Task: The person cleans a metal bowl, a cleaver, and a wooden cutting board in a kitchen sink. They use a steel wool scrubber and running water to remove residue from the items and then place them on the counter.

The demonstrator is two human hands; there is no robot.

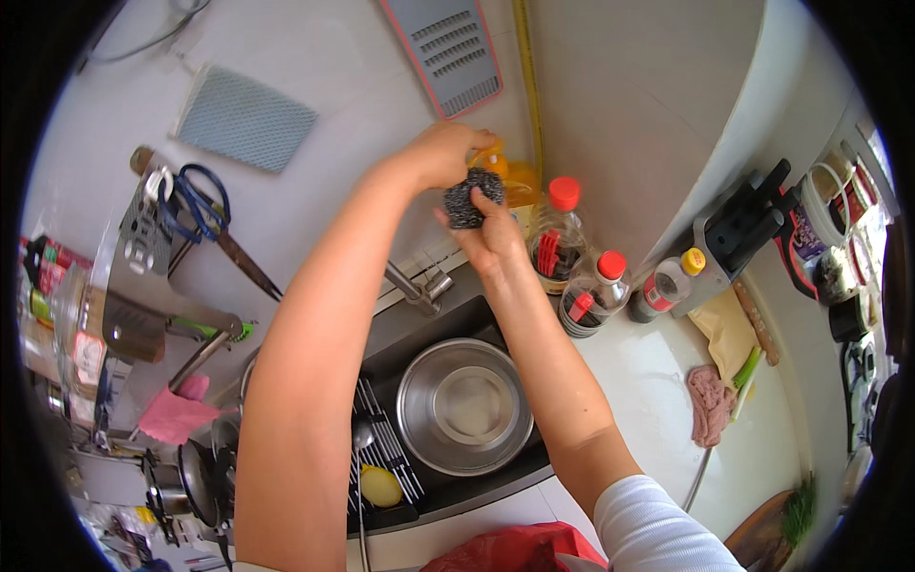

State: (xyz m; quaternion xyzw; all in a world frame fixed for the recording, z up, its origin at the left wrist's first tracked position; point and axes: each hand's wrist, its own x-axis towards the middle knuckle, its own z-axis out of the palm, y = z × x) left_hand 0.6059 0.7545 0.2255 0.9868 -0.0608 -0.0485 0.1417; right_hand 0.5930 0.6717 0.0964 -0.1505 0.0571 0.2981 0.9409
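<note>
My left hand (449, 151) reaches over the back of the sink, its fingers curled at the orange pump head (493, 159) of a dispenser bottle (523, 187). Just below, my right hand (492, 239) holds a grey metal scourer (468, 207), thumb on its front, close under the pump. My hands hide part of the bottle. Between my forearms, a steel bowl (409, 429) with some liquid stands in the dark sink (454, 509), in front of the metal faucet (422, 294). A yellow oval piece (380, 486) and a ladle (362, 433) lie on the rack (393, 443) at its left.
Red-capped bottles (611, 266) and a yellow-capped bottle (692, 263) stand right of the sink, near a knife block (722, 236). A pink cloth (709, 404) lies on the right counter. Blue-handled scissors (221, 214) hang at left; a grater (457, 57) is behind my hands. A red bag (511, 550) is at the near edge.
</note>
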